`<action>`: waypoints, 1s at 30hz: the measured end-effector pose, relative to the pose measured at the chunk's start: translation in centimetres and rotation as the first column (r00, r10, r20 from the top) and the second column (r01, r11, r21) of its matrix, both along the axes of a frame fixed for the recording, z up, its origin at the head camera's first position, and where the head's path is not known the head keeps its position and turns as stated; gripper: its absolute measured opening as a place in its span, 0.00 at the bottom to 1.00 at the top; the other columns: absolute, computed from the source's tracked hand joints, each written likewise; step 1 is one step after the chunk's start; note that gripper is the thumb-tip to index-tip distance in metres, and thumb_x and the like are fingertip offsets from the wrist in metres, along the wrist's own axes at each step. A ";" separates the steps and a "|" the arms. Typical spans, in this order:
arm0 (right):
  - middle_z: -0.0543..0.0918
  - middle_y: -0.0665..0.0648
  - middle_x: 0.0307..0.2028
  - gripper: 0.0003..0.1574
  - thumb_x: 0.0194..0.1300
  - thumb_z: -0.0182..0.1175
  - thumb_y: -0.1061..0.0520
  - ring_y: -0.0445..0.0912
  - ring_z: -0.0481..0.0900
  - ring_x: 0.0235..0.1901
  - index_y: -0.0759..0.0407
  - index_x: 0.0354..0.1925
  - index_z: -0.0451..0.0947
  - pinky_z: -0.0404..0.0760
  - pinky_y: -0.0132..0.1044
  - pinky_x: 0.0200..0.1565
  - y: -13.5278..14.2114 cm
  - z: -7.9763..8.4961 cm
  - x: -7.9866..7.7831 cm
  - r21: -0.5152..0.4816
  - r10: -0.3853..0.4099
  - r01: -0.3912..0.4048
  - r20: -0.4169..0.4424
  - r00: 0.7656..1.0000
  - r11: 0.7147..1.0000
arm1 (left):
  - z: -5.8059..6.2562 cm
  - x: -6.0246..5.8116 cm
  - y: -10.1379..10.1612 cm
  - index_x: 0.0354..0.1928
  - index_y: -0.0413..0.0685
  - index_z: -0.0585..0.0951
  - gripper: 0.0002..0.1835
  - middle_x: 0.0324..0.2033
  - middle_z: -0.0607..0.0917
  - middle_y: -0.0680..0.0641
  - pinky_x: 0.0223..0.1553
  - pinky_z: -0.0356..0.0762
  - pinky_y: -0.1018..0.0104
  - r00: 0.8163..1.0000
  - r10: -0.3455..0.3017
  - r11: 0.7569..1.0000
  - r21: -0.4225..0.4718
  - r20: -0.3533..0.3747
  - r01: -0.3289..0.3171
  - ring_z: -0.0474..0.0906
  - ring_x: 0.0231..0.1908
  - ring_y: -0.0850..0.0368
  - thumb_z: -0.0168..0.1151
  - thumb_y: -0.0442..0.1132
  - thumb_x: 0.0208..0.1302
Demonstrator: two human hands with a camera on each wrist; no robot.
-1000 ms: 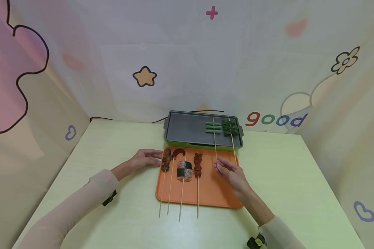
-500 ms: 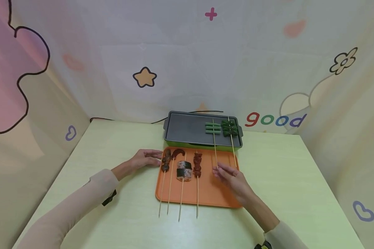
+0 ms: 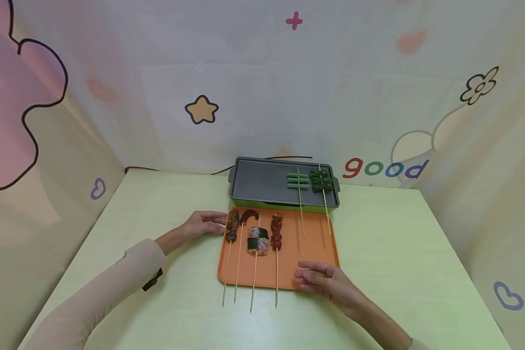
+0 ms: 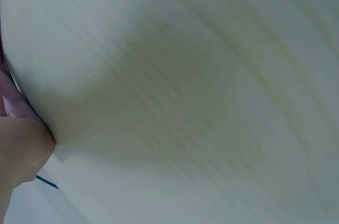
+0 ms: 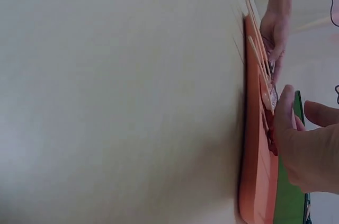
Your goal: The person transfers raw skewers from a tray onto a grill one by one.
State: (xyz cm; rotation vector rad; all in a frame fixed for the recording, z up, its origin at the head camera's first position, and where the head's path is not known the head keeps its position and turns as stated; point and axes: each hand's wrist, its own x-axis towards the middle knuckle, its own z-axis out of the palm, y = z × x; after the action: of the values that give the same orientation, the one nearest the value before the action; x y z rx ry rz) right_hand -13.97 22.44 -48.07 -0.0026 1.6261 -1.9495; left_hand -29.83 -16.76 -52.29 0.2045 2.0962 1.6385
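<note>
My left hand (image 3: 200, 223) rests its extended fingers at the left edge of the orange tray (image 3: 297, 279). Over the tray's front right corner is my right hand (image 3: 328, 284), fingers loosely bent, holding nothing. Two skewers lie on the grill pan (image 3: 262, 177): one of green bean-like sticks (image 3: 298, 186), one of folded green leaves (image 3: 321, 183). Their bare sticks reach out above the tray. On the tray are a brown mushroom-like skewer (image 3: 233, 224), a curled dark red piece on a skewer (image 3: 249, 215), a white roll skewer with dark bands (image 3: 257, 245) and a reddish-brown meat skewer (image 3: 276, 232).
The grill pan has a green base (image 3: 249, 202) and stands right behind the tray. Stick ends on the tray stick out past its front edge. A dark cord (image 3: 144, 168) runs along the table's back edge, before a printed cloth (image 3: 253, 97).
My right hand has let go of the green bean-like skewer and drawn back toward the tray's front edge. That skewer stays on the pan. The left hand has not moved.
</note>
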 end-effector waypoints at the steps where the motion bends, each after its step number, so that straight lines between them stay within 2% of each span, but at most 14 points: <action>1: 0.86 0.60 0.55 0.39 0.76 0.57 0.59 0.45 0.87 0.53 0.79 0.73 0.56 0.84 0.35 0.57 -0.1 -0.2 0.3 -0.007 0.021 -0.021 0.009 1.000 1.000 | 0.0 0.1 0.0 0.70 0.38 0.74 0.29 0.61 0.83 0.37 0.54 0.84 0.69 1.000 0.000 1.000 0.002 0.000 0.000 0.87 0.44 0.67 0.67 0.33 0.67; 6: 0.86 0.63 0.55 0.38 0.76 0.58 0.58 0.47 0.88 0.52 0.78 0.73 0.58 0.85 0.38 0.56 -0.8 -1.1 1.3 -0.012 0.105 -0.104 0.046 0.993 0.994 | -0.1 0.2 -0.1 0.70 0.36 0.74 0.29 0.61 0.83 0.36 0.53 0.84 0.69 1.000 -0.001 1.000 0.017 0.006 0.001 0.87 0.44 0.67 0.66 0.33 0.67; 11: 0.83 0.69 0.59 0.37 0.77 0.57 0.58 0.51 0.87 0.54 0.78 0.73 0.58 0.85 0.40 0.56 -1.7 -1.6 1.9 -0.030 0.145 -0.144 0.054 0.988 0.989 | 0.1 0.3 -0.1 0.70 0.37 0.73 0.29 0.62 0.82 0.36 0.55 0.84 0.67 1.000 -0.003 1.000 0.003 0.003 0.003 0.87 0.45 0.66 0.66 0.34 0.68; 21: 0.75 0.74 0.66 0.39 0.77 0.56 0.59 0.55 0.82 0.62 0.76 0.75 0.54 0.82 0.42 0.61 -3.4 -1.7 1.8 -0.042 0.127 -0.123 0.108 0.986 0.992 | 0.1 0.0 -0.1 0.70 0.40 0.74 0.29 0.62 0.83 0.38 0.61 0.81 0.62 1.000 -0.004 1.000 -0.030 0.004 0.004 0.86 0.48 0.65 0.67 0.36 0.68; 30: 0.80 0.71 0.62 0.40 0.74 0.59 0.61 0.51 0.85 0.57 0.76 0.75 0.55 0.83 0.39 0.60 -3.7 -1.6 2.0 -0.058 0.100 -0.093 0.125 0.987 0.994 | 0.1 0.2 0.0 0.70 0.40 0.75 0.30 0.62 0.83 0.38 0.62 0.81 0.61 1.000 -0.002 1.000 -0.028 0.003 0.002 0.86 0.47 0.65 0.68 0.37 0.67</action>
State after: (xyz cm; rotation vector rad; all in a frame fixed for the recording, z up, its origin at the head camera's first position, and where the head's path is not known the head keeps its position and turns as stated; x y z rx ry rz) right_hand -11.99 18.78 -49.66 0.0219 1.4653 -1.8781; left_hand -29.66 -16.80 -52.19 0.1950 2.1140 1.6063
